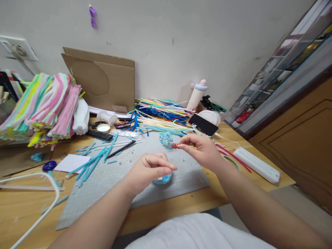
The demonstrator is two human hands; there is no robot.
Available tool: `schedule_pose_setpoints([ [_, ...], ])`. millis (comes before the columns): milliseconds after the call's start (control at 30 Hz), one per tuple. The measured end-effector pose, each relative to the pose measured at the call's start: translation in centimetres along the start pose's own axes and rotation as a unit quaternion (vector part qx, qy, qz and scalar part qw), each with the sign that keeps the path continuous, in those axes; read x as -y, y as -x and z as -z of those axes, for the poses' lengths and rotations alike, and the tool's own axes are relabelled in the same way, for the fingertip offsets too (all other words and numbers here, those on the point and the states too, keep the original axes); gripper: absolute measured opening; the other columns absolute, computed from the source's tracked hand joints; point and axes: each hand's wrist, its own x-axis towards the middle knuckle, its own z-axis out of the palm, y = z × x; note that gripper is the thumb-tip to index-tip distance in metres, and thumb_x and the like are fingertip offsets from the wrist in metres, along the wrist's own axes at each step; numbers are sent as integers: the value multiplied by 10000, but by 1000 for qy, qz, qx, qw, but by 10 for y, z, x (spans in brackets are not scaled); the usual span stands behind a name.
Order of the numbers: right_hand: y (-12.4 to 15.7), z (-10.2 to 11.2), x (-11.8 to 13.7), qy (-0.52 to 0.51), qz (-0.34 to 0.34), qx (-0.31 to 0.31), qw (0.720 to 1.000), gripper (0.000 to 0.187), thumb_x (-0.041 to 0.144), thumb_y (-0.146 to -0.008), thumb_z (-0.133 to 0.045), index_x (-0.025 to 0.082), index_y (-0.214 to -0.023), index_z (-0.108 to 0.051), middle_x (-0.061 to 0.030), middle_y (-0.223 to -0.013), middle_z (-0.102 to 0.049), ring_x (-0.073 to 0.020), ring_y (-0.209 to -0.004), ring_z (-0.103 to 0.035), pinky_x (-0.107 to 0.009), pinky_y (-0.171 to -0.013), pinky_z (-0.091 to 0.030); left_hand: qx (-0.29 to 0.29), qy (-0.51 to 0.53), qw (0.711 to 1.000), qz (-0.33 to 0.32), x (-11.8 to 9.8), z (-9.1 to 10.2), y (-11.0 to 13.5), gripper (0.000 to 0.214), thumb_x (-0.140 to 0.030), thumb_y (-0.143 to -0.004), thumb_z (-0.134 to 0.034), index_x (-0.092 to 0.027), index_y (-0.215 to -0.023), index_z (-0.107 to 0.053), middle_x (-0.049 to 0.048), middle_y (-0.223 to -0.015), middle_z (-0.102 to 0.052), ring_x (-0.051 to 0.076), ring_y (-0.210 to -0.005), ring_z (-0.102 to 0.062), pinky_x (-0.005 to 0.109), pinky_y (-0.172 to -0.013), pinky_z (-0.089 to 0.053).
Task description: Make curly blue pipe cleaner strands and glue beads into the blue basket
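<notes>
My left hand (153, 169) is closed in a pinch, thumb against fingers, just over a small round blue piece (164, 179) with a white patch. Whatever may be between those fingertips is hidden. My right hand (198, 148) pinches a small red object with light markings (175, 146), which points left; its kind cannot be made out. Right at its tip is a fluffy light-blue cluster (166, 138), and I cannot tell whether the two touch. Both hands are above a grey cutting mat (103, 186).
Blue pipe cleaner pieces (89, 166) and a black pen-like tool (121, 148) lie on the mat's left. Behind are heaped coloured pipe cleaners (160, 117), a phone (203, 125) and a bottle (196, 95). A white power strip (256, 165) lies right; a white frame (55, 193) stands left.
</notes>
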Motion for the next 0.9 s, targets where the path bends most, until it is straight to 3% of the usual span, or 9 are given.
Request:
schedule_pose_setpoints([
  [133,17,-16,12,25,51,82,995,71,205,-864,-590,196,-827,-650,-19,-731,-675,-164,-695,-603,-295,-689,-439,-141,20,990,-11,4,3,-4,238,-445,-766,-680,-263,-870,-793,38,-701,-648,137,-610,-512,272,-578,-395],
  [267,28,-19,39,51,102,114,987,84,185,-875,-557,194,-826,-624,-18,-720,-654,-162,-694,-579,-300,-699,-411,-207,-43,977,-10,6,1,-8,112,-280,-742,-725,-253,-823,-798,34,-719,-674,160,-677,-542,273,-642,-398],
  [333,26,-14,46,64,126,95,985,96,162,-884,-530,189,-834,-607,-23,-732,-655,-163,-704,-580,-300,-705,-412,-196,-78,978,-11,5,-1,-9,90,-218,-710,-743,-251,-771,-800,15,-633,-630,159,-650,-524,267,-633,-383],
  [433,17,-4,45,69,130,43,988,95,175,-901,-522,189,-860,-607,-40,-788,-677,-173,-745,-601,-308,-727,-423,-134,-95,986,-1,1,-5,-8,106,-167,-676,-757,-260,-708,-794,-8,-556,-583,141,-582,-495,259,-599,-363],
  [600,6,-1,25,5,24,10,1000,74,230,-902,-555,201,-871,-615,-34,-834,-686,-170,-781,-630,-279,-704,-471,-51,-30,997,45,-5,-7,-4,42,-228,-677,-767,-209,-700,-796,37,-628,-685,152,-595,-572,268,-595,-419],
  [767,15,-16,22,-4,17,35,999,61,216,-886,-576,200,-848,-622,-19,-784,-690,-156,-734,-634,-265,-680,-485,-123,71,987,74,1,-2,-4,221,-370,-670,-775,-194,-802,-797,76,-762,-758,169,-646,-621,276,-601,-462],
  [900,24,-25,30,5,18,40,999,113,264,-891,-570,201,-814,-624,-32,-775,-695,-165,-708,-628,-286,-674,-479,-158,90,979,92,4,-6,-8,189,-327,-646,-799,-200,-787,-798,64,-779,-772,174,-696,-647,276,-662,-484],
])
